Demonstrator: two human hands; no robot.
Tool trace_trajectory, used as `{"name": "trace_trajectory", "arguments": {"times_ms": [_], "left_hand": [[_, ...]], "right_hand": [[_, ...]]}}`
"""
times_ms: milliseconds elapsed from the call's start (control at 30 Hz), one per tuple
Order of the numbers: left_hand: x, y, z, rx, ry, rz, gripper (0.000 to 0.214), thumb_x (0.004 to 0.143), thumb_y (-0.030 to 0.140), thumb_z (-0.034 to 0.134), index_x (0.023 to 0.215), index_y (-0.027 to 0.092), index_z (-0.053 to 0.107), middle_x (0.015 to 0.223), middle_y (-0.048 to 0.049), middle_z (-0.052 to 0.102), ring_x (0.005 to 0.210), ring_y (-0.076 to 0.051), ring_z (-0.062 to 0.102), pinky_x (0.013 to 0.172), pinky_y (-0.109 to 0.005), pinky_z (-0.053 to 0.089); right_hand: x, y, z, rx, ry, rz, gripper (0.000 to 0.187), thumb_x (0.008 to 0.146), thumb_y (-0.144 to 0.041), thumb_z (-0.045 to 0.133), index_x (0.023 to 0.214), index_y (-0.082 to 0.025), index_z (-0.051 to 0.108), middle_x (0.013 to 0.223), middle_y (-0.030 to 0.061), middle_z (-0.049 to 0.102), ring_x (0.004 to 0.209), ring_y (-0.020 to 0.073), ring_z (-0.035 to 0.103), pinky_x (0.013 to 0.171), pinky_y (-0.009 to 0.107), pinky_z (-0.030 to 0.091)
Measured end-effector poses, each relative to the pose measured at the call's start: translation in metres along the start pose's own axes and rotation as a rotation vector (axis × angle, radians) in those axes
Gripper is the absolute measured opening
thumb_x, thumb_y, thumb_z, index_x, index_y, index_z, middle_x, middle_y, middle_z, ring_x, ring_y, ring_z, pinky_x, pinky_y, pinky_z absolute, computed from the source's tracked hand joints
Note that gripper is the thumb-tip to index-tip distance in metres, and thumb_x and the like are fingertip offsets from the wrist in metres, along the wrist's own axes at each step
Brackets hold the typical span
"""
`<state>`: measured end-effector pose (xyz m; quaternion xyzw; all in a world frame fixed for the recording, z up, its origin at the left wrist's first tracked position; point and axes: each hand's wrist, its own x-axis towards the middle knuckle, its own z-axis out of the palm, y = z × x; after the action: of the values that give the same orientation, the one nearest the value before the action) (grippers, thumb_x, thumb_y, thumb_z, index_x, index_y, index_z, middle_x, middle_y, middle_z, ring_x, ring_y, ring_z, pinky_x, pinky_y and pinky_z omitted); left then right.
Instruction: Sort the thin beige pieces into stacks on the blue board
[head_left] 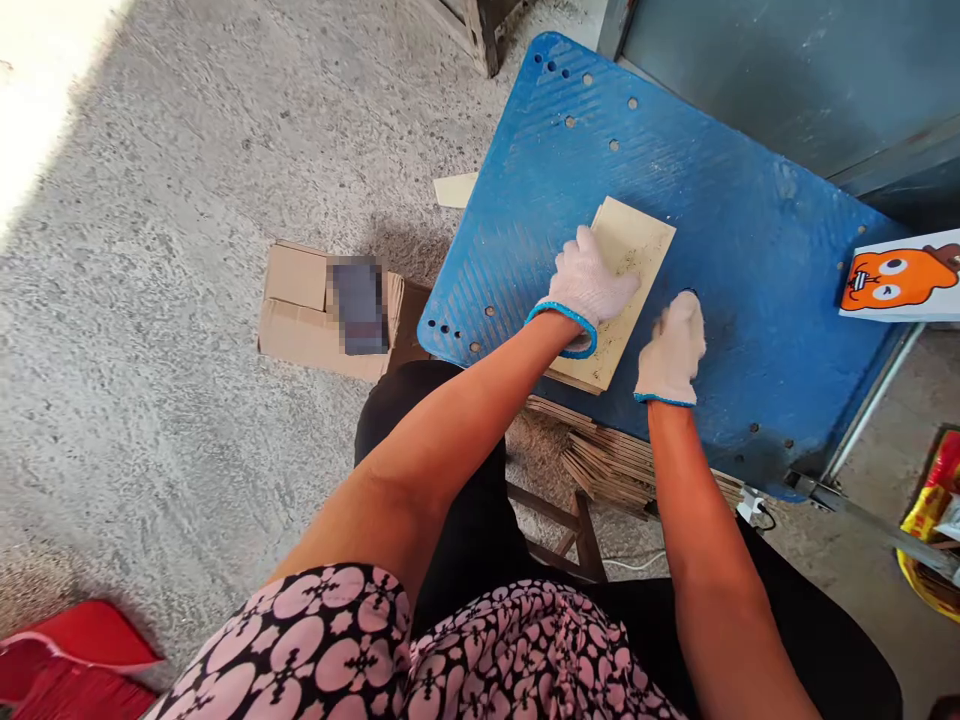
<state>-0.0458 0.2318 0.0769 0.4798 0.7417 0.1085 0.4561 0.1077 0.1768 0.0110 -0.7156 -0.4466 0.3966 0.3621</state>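
A pale rectangular wooden board, flecked with dark crumbs, lies on the blue tabletop; its edges suggest more than one layer. My left hand, in a white knitted glove with a blue cuff, grips the board's left side, thumb across its top face. Just right of the board, my gloved right hand is closed above the tabletop. Something small and dark shows at its fingertips, too little to name.
Stacked thin wooden boards sit below the table's near edge. Left on the concrete floor is a cardboard box with a blurred dark item on it. A box with an orange cartoon stands right. A red plastic object lies lower left.
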Motion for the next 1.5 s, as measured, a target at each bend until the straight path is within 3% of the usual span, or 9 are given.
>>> {"name": "trace_trajectory", "arguments": {"times_ms": [67,133,267,400,533,700,933,1333,1500], "left_hand": [[-0.006,0.003,-0.003,0.013,0.007,0.039,0.083,0.082,0.049,0.064,0.149,0.022,0.023,0.142,-0.0158,0.044,0.136,-0.038,0.038,0.106,-0.044,0.038],[-0.013,0.004,-0.006,0.009,-0.004,0.071,0.080,0.083,0.049,0.063,0.148,0.023,0.025,0.142,-0.0147,0.043,0.136,-0.038,0.038,0.107,-0.045,0.037],[-0.026,0.006,-0.011,-0.027,-0.034,0.129,0.073,0.084,0.048,0.062,0.144,0.022,0.029,0.143,-0.0135,0.041,0.135,-0.038,0.038,0.108,-0.045,0.037],[-0.032,0.007,-0.013,-0.068,-0.041,0.187,0.063,0.087,0.043,0.059,0.141,0.021,0.033,0.141,-0.0130,0.042,0.138,-0.040,0.034,0.108,-0.049,0.036],[-0.036,0.006,-0.012,-0.115,0.006,0.269,0.061,0.086,0.038,0.060,0.140,0.024,0.036,0.138,-0.0127,0.046,0.138,-0.037,0.036,0.109,-0.048,0.036],[-0.038,0.004,-0.012,-0.119,0.032,0.304,0.061,0.085,0.039,0.061,0.139,0.023,0.038,0.136,-0.0135,0.050,0.136,-0.036,0.040,0.109,-0.047,0.037],[-0.038,0.007,-0.016,-0.127,0.030,0.285,0.061,0.085,0.039,0.061,0.140,0.023,0.039,0.138,-0.0127,0.049,0.134,-0.036,0.041,0.109,-0.048,0.036],[-0.041,0.009,-0.012,-0.126,0.013,0.279,0.058,0.082,0.038,0.064,0.134,0.023,0.043,0.131,-0.0131,0.051,0.134,-0.038,0.041,0.107,-0.047,0.040],[-0.041,0.009,-0.013,-0.128,0.011,0.295,0.059,0.083,0.038,0.062,0.136,0.025,0.041,0.131,-0.0122,0.051,0.137,-0.039,0.038,0.109,-0.049,0.038]], "right_hand": [[-0.033,0.003,-0.013,-0.023,0.123,-0.018,0.060,0.095,-0.061,0.035,0.138,-0.023,0.053,0.135,0.0069,0.058,0.126,0.0213,0.054,0.101,0.037,0.050],[-0.074,0.006,-0.022,-0.091,0.143,-0.004,0.055,0.095,-0.056,0.042,0.135,-0.022,0.057,0.135,0.0076,0.059,0.124,0.0205,0.056,0.104,0.036,0.047],[-0.153,0.024,-0.027,-0.288,0.008,0.012,0.052,0.095,-0.049,0.047,0.139,-0.022,0.054,0.141,0.0072,0.056,0.128,0.0202,0.055,0.112,0.037,0.040],[-0.194,0.052,-0.021,-0.442,-0.107,0.118,0.057,0.095,-0.048,0.045,0.145,-0.021,0.048,0.148,0.0090,0.050,0.133,0.0220,0.050,0.115,0.039,0.037],[-0.196,0.064,-0.014,-0.450,-0.125,0.245,0.064,0.092,-0.047,0.043,0.149,-0.019,0.041,0.150,0.0095,0.047,0.135,0.0227,0.049,0.115,0.038,0.036],[-0.182,0.057,-0.007,-0.349,-0.066,0.346,0.065,0.087,-0.045,0.046,0.143,-0.012,0.050,0.134,0.0132,0.062,0.124,0.0246,0.057,0.106,0.035,0.044],[-0.187,0.055,-0.002,-0.336,-0.050,0.321,0.067,0.086,-0.045,0.048,0.143,-0.011,0.049,0.130,0.0144,0.064,0.119,0.0245,0.061,0.100,0.036,0.048],[-0.202,0.080,-0.006,-0.309,-0.131,0.290,0.071,0.088,-0.045,0.050,0.152,-0.017,0.036,0.141,0.0124,0.056,0.122,0.0219,0.061,0.105,0.037,0.046],[-0.200,0.074,-0.013,-0.569,-0.207,0.192,0.053,0.090,-0.036,0.049,0.139,-0.016,0.055,0.136,0.0142,0.059,0.115,0.0243,0.062,0.103,0.039,0.046]]}}
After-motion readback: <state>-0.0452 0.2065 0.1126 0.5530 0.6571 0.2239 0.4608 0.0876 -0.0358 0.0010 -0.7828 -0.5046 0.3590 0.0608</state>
